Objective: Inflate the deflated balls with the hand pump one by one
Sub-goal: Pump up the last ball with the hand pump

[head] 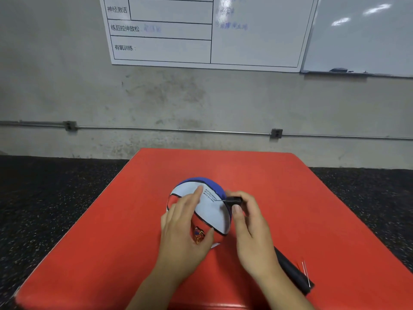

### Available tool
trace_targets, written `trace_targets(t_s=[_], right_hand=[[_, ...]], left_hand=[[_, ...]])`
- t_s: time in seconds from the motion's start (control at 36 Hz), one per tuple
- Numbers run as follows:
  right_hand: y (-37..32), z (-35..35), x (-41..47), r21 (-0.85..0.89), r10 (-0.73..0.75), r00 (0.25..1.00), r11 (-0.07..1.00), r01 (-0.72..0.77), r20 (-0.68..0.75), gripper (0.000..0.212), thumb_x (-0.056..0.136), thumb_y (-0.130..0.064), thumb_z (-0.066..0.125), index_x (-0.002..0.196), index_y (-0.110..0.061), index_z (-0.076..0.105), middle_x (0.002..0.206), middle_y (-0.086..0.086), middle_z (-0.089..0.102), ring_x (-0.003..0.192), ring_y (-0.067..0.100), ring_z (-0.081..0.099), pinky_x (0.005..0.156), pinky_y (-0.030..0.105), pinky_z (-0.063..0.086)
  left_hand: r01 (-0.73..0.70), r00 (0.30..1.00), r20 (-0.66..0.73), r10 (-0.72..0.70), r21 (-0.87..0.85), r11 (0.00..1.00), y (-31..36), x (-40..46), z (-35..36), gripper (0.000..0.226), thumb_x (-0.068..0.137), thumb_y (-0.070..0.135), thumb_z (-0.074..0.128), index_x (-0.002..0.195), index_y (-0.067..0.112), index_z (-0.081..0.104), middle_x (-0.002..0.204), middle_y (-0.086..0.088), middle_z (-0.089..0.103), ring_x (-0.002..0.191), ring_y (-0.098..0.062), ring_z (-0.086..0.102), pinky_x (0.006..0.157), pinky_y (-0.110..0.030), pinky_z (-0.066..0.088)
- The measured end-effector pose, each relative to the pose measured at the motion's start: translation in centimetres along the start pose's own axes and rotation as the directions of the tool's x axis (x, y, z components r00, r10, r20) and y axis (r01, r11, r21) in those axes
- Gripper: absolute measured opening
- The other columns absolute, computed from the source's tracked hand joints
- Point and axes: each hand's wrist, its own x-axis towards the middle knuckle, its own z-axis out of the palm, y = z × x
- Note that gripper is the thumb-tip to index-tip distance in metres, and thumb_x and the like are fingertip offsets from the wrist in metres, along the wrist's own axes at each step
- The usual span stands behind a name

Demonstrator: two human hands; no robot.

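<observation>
A deflated ball [209,209] with red, white and blue panels sits near the middle of a red surface [312,209], its top sunken and flattened. The left hand [185,233] rests on the ball's near left side; its fingers [197,192] lie fairly straight across the white panel, and the thumb reaches round the red panel beside a small printed logo. The right hand [248,227] is at the ball's right edge, its thumb and fingers pinching the black front end of a hand pump [292,271]. From that end a thin needle [220,200] points left onto the white panel, next to a few lines of small print; whether the tip has entered the valve cannot be told. The pump's black body runs back under the right wrist toward the surface's near right corner, where thin red and silver pins lie against it. Dark speckled floor [55,198] surrounds the surface. Beyond is a grey concrete wall [201,104] with a metal conduit and two whiteboards [257,41].
</observation>
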Motion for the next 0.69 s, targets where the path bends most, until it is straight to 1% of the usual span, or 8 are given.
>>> trace_targets(t_s=[0.08, 0.14, 0.19, 0.25, 0.33, 0.42, 0.53, 0.69], right_hand=[[0.1, 0.1, 0.1, -0.003, -0.001, 1.0, 1.0, 0.001, 0.01, 0.025, 0.11, -0.013, 0.047, 0.124, -0.028, 0.061, 0.118, -0.024, 0.068, 0.117, 0.005, 0.064, 0.096, 0.016, 0.045], [0.0, 0.1, 0.1, 0.015, -0.002, 1.0, 1.0, 0.002, 0.005, 0.024, 0.11, -0.013, 0.047, 0.122, -0.028, 0.062, 0.118, -0.021, 0.069, 0.117, 0.008, 0.065, 0.095, 0.018, 0.046], [0.1, 0.1, 0.1, 0.025, 0.003, 1.0, 1.0, -0.003, 0.0, 0.024, 0.11, -0.014, 0.046, 0.121, -0.028, 0.061, 0.116, -0.017, 0.07, 0.115, 0.012, 0.066, 0.094, 0.023, 0.048], [0.1, 0.2, 0.0, 0.03, 0.009, 1.0, 1.0, -0.01, 0.003, 0.023, 0.111, -0.016, 0.045, 0.121, -0.029, 0.06, 0.116, -0.013, 0.072, 0.113, 0.015, 0.067, 0.094, 0.028, 0.05], [-0.1, 0.1, -0.1, 0.044, 0.011, 0.999, 0.999, -0.012, 0.032, 0.023, 0.111, -0.021, 0.045, 0.121, -0.035, 0.059, 0.115, -0.009, 0.073, 0.113, 0.017, 0.068, 0.095, 0.031, 0.051], [-0.3, -0.1, -0.1, 0.037, 0.004, 0.999, 0.999, -0.006, 0.04, 0.023, 0.11, -0.019, 0.047, 0.12, -0.034, 0.061, 0.114, -0.011, 0.073, 0.113, 0.016, 0.068, 0.095, 0.03, 0.051], [-0.4, -0.6, 0.1, -0.061, -0.042, 0.999, 0.997, 0.042, -0.006, 0.022, 0.109, -0.015, 0.049, 0.117, -0.031, 0.062, 0.11, -0.015, 0.072, 0.105, 0.014, 0.07, 0.088, 0.029, 0.053], [-0.1, -0.4, 0.2, -0.185, -0.056, 0.998, 0.981, 0.061, 0.032, 0.021, 0.11, -0.016, 0.047, 0.118, -0.03, 0.061, 0.108, -0.016, 0.072, 0.104, 0.011, 0.069, 0.089, 0.035, 0.053]], left_hand=[[-0.037, 0.999, 0.003, 0.037, 0.0, 0.999, 0.3, -0.2, 0.2, 0.089, 0.076, 0.044, 0.066, 0.158, 0.045, 0.033, 0.147, 0.03, 0.045, 0.134, -0.004, 0.049, 0.101, -0.04, 0.041], [-0.048, 0.999, -0.018, 0.048, 0.008, 0.999, 0.2, -0.2, 0.3, 0.085, 0.078, 0.045, 0.066, 0.158, 0.044, 0.034, 0.146, 0.029, 0.046, 0.132, -0.004, 0.048, 0.103, -0.041, 0.041], [-0.054, 0.997, -0.061, 0.055, 0.03, 0.998, 0.1, 0.0, 0.3, 0.079, 0.082, 0.049, 0.066, 0.156, 0.038, 0.04, 0.145, 0.023, 0.049, 0.131, -0.011, 0.049, 0.105, -0.046, 0.041], [-0.051, 0.993, -0.1, 0.055, 0.042, 0.998, -0.1, 0.3, 0.2, 0.075, 0.084, 0.052, 0.066, 0.154, 0.033, 0.046, 0.147, 0.014, 0.049, 0.136, -0.017, 0.047, 0.109, -0.052, 0.039], [-0.051, 0.994, -0.101, 0.052, 0.009, 0.999, -0.5, 0.5, 0.3, 0.074, 0.086, 0.051, 0.064, 0.155, 0.031, 0.047, 0.166, 0.012, 0.034, 0.156, -0.018, 0.027, 0.122, -0.061, 0.026], [-0.024, 0.998, -0.052, 0.021, -0.054, 0.998, -0.7, 0.6, 0.2, 0.074, 0.086, 0.048, 0.064, 0.156, 0.035, 0.044, 0.168, 0.019, 0.027, 0.16, -0.013, 0.016, 0.124, -0.068, 0.016], [-0.044, 0.997, -0.061, 0.041, -0.039, 0.998, -0.5, 0.8, -0.3, 0.072, 0.08, 0.046, 0.065, 0.151, 0.037, 0.051, 0.163, 0.016, 0.036, 0.157, -0.015, 0.026, 0.119, -0.068, 0.028], [-0.048, 0.995, -0.085, 0.046, -0.021, 0.999, -0.3, 0.4, -0.1, 0.063, 0.082, 0.049, 0.066, 0.144, 0.039, 0.057, 0.16, 0.015, 0.04, 0.154, -0.015, 0.031, 0.117, -0.064, 0.031]])
